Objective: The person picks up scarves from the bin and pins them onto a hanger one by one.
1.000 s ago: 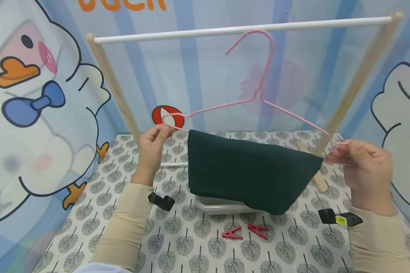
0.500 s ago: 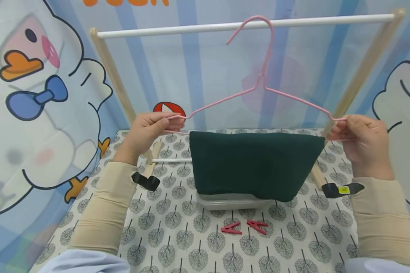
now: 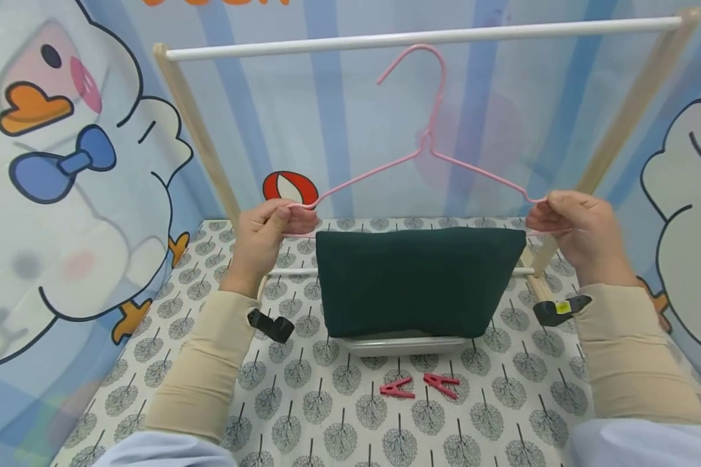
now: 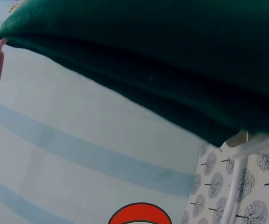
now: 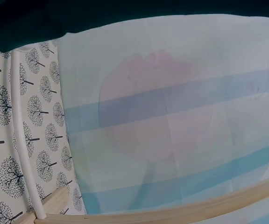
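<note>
A pink clothes hanger is held up level between both hands in the head view. My left hand pinches its left end between thumb and fingers. At the other end, my right hand grips the hanger's right corner the same way. Folded over the bottom bar hangs a dark green cloth, its lower edge overlapping a white tray. The hanger's hook sits just below the white rail in this view. Above the left wrist camera spreads the cloth, showing its two hanging layers; only edges of the hands appear in the wrist views.
A rack with a white top rail and wooden posts stands behind the hands. Beneath the cloth is a white plastic tray. Two red clothespins lie in front of it on the tree-print tablecloth.
The hanger first rose and straightened to level, then shifted left and slightly down. Its hook went from overlapping the rail to just under it. Both hands kept hold of the ends.
</note>
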`<action>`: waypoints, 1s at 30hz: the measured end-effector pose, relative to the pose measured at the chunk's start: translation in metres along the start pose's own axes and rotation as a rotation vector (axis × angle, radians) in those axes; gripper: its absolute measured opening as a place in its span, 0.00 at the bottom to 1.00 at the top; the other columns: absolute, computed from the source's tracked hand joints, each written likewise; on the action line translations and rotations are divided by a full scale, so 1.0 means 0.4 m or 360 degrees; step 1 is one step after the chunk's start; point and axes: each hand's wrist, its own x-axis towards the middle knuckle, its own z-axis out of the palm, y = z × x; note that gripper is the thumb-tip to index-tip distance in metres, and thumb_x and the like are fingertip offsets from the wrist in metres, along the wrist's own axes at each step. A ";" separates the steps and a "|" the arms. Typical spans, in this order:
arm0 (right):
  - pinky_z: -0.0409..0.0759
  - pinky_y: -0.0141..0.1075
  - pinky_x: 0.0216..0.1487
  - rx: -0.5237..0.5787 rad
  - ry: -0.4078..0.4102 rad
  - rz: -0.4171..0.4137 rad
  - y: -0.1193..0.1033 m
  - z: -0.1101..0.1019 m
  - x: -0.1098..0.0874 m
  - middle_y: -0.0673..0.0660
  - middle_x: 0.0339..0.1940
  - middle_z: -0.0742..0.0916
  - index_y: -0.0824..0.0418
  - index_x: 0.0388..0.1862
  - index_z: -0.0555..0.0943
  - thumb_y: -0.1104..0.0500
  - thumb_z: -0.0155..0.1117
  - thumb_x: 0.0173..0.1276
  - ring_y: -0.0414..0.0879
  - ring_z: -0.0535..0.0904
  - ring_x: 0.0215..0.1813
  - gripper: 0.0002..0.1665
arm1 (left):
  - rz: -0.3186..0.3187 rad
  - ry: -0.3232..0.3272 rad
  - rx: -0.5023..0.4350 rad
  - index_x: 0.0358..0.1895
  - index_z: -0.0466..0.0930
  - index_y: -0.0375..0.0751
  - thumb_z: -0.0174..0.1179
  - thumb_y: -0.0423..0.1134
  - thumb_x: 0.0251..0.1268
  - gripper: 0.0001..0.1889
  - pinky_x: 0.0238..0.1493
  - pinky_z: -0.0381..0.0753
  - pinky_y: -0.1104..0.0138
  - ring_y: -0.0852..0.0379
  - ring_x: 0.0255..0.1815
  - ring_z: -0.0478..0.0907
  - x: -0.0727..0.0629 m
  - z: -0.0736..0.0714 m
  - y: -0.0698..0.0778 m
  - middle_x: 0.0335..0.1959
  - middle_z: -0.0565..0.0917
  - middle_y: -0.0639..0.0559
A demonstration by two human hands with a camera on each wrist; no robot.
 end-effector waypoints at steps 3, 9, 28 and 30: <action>0.83 0.33 0.36 0.0005 0.0027 0.0018 0.001 -0.004 0.007 0.58 0.27 0.88 0.68 0.29 0.83 0.71 0.50 0.69 0.46 0.86 0.30 0.14 | 0.0062 0.0095 -0.0092 0.37 0.82 0.43 0.52 0.40 0.67 0.09 0.38 0.83 0.61 0.55 0.35 0.85 0.002 0.013 0.004 0.34 0.87 0.50; 0.81 0.34 0.45 0.0135 0.0202 0.0120 -0.001 -0.028 -0.021 0.61 0.38 0.87 0.71 0.44 0.81 0.60 0.56 0.68 0.48 0.84 0.42 0.15 | 0.0161 0.0206 -0.0234 0.36 0.83 0.38 0.52 0.38 0.66 0.10 0.38 0.83 0.60 0.53 0.35 0.85 0.014 0.034 0.022 0.33 0.87 0.47; 0.78 0.50 0.51 -0.1771 -0.0132 0.0800 0.153 0.056 -0.358 0.66 0.49 0.83 0.70 0.53 0.77 0.46 0.50 0.72 0.53 0.82 0.47 0.28 | 0.0314 0.0440 -0.0331 0.35 0.82 0.30 0.55 0.31 0.64 0.08 0.32 0.83 0.62 0.51 0.30 0.85 -0.010 0.039 0.046 0.30 0.86 0.42; 0.80 0.50 0.45 -0.1970 -0.0283 0.0755 0.171 0.081 -0.383 0.66 0.45 0.85 0.69 0.49 0.80 0.48 0.54 0.70 0.57 0.82 0.44 0.25 | 0.0316 0.0449 -0.0311 0.35 0.82 0.29 0.55 0.31 0.63 0.08 0.32 0.83 0.62 0.51 0.31 0.85 -0.014 0.039 0.046 0.30 0.86 0.42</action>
